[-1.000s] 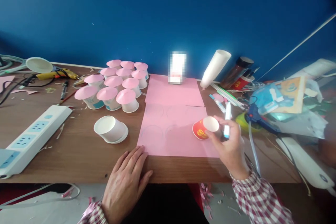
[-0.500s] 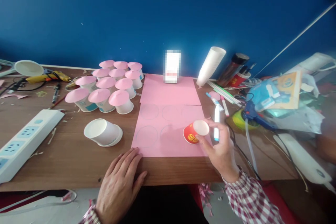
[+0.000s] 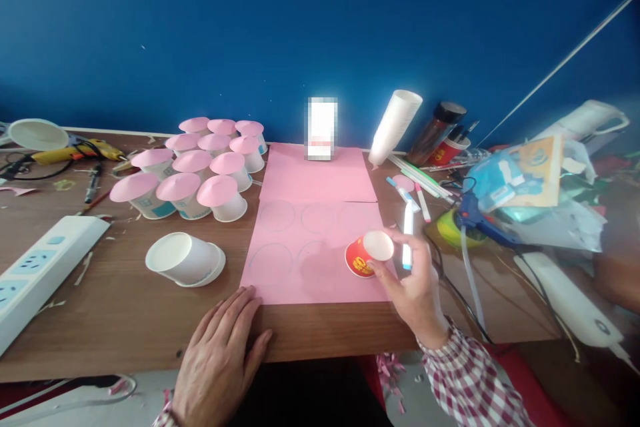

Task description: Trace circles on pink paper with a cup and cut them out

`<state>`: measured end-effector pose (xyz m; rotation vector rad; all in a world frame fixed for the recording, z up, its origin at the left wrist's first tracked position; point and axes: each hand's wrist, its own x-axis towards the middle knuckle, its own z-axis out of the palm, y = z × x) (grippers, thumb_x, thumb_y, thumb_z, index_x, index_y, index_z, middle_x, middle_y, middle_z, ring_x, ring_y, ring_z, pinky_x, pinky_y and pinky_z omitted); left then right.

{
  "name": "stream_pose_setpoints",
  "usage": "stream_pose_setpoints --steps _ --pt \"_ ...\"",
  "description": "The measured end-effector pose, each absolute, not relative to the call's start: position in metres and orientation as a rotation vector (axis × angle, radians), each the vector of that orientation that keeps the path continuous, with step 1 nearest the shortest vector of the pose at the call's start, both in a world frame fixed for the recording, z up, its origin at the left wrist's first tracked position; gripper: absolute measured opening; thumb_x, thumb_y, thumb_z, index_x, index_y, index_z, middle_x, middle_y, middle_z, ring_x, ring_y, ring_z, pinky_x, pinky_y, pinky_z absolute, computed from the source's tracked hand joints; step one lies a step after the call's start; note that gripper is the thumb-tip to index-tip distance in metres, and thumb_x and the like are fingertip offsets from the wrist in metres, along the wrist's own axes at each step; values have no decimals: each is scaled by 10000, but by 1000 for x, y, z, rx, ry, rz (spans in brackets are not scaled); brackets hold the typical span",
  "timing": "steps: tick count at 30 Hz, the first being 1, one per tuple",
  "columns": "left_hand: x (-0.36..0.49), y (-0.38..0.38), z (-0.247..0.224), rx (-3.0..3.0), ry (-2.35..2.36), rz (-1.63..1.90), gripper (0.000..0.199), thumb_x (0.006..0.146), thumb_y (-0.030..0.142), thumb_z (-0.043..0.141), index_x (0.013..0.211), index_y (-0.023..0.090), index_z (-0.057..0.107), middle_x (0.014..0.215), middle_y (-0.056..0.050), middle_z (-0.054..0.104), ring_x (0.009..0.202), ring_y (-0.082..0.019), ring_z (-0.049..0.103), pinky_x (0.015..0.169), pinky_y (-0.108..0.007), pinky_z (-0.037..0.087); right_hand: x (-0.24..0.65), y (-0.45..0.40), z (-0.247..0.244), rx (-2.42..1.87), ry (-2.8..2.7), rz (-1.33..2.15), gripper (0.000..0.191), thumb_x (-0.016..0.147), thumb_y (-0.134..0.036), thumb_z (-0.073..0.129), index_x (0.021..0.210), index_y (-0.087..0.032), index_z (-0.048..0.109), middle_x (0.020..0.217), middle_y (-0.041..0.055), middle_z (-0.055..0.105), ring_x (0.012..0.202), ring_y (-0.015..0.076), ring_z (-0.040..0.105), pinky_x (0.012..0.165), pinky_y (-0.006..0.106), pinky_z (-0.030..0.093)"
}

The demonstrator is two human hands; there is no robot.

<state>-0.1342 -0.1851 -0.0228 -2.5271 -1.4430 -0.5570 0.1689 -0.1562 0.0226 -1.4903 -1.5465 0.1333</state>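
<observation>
My right hand (image 3: 413, 277) has its thumb and fingers round a red paper cup (image 3: 357, 259), which stands upside down, its pale base upward, on the right part of a pink paper sheet (image 3: 310, 290). Several circles are drawn in thin line on that sheet. My left hand (image 3: 225, 340) lies flat with fingers stretched, its fingertips on the sheet's near left corner. To the left stands an upturned white paper cup (image 3: 187, 260). A white marker (image 3: 408, 233) lies just beyond my right hand.
Several paper cups with pink cone tops (image 3: 220, 192) stand at the back left, near a white power strip (image 3: 45, 267). Behind are a lit phone (image 3: 321, 127) and a leaning cup stack (image 3: 395, 127). A blue glue gun (image 3: 475, 217) and plastic bags (image 3: 570, 227) lie right.
The whole view has shifted slightly, so most things sit a little further left. My right hand still grips the red cup; my left hand still lies at the sheet's corner.
</observation>
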Motion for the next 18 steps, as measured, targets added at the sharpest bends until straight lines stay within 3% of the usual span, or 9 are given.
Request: stream_pose_setpoints --steps 6,18 --pt "-135 -186 -23 -2525 -1449 -546 418 843 369 516 1177 117 517 1232 -134 575 1106 -272 538 941 -423 407 172 -158 19 -1469 -1582 143 539 709 -323 737 1145 -205 444 1217 129 572 1159 260 528 974 445 425" --pt "-134 -187 -23 -2538 -1469 -632 439 839 327 526 1225 123 485 1243 -142 561 1119 -277 526 952 -436 412 173 -159 7 -1585 -1588 40 527 713 -408 716 1119 -213 443 1052 93 572 969 244 575 818 388 490"
